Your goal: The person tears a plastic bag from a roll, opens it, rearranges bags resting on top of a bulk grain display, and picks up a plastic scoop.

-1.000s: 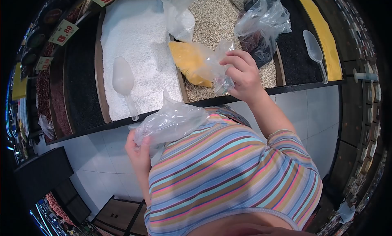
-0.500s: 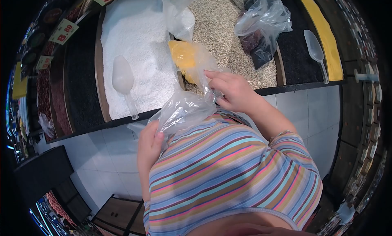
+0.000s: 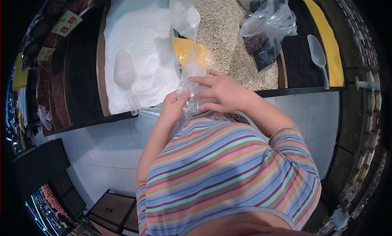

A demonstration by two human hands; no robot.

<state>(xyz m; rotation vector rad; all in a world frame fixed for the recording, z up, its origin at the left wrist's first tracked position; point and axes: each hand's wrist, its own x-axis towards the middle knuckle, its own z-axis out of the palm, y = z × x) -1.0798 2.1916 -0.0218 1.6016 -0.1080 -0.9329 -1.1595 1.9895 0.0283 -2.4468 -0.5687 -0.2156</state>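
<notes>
A clear plastic bag with yellow grain [image 3: 188, 50] in its bottom lies across the divider between the white bin and the speckled grain bin. My left hand [image 3: 173, 108] is closed on the gathered plastic of this bag, thumb against fingers. Over the bag's bunched neck, my right hand [image 3: 222, 93] has its fingers stretched and apart, touching the film. Just beyond is another clear bag with white contents [image 3: 188, 22]. To the right, a clear bag holding dark packets [image 3: 267, 42] rests on the speckled grain [image 3: 222, 22].
A clear scoop [image 3: 124, 70] lies on the white grains [image 3: 157, 44]. Another scoop [image 3: 316, 51] sits on the black grain at right. Price cards [image 3: 67, 24] stand at the left. The bins' dark front edge [image 3: 85, 124] runs just ahead of my body.
My left hand has moved up and right, close to my right hand. My right hand has shifted slightly left and spread its fingers. The loose plastic is now bunched between them.
</notes>
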